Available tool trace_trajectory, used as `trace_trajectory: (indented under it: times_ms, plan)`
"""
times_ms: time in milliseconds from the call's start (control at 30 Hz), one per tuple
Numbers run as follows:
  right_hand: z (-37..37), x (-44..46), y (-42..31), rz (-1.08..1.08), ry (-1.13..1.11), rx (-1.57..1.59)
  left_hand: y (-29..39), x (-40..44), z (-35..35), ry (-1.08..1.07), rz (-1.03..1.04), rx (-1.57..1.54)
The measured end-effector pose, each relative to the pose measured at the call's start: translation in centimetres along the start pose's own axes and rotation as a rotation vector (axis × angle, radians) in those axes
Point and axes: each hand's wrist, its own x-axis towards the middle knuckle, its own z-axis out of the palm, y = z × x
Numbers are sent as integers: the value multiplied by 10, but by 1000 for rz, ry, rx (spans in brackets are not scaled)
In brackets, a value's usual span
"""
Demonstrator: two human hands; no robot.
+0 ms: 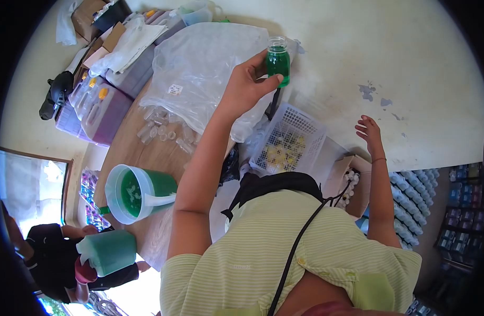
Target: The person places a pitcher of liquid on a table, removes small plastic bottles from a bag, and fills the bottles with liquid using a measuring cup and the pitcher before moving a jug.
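My left hand [251, 87] is closed around a small clear jar [277, 63] with green liquid inside and an uncapped, threaded neck. The jar is upright in front of the pale wall, with my thumb across its lower side. My right hand [370, 132] hangs apart at the right, its fingers loosely spread and nothing in it. Left of my left forearm, a large jug [113, 196] of green liquid, with a white handle-like piece at its rim, stands on the wooden table [127, 152]. Behind my left wrist lies a big clear plastic bag [200, 63].
Several small clear containers [158, 126] spill from the bag. Purple-filled jerrycans [106, 113] stand at the upper left. A white crate [313, 131] holds yellow items; a cardboard box [362, 164] holds white round pieces. Another person [47, 253] is near a green container [113, 253].
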Motion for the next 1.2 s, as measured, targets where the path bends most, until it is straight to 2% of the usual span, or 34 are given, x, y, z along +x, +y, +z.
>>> trace_trajectory:
  times_ms: [533,900,1000,1200]
  plan:
    - [15,-79,43,64,38,11,2,-72,-12,-136,-21,-80]
    - [72,-207,101,112,54,92,9,-166,-42,-252,-115,-162]
    - [79,-245,116,126,68,107,6,-188,-44,-236,-116,-267]
    - [79,-287,146,182,115,124,3,-219,-54,-210,-118,-180]
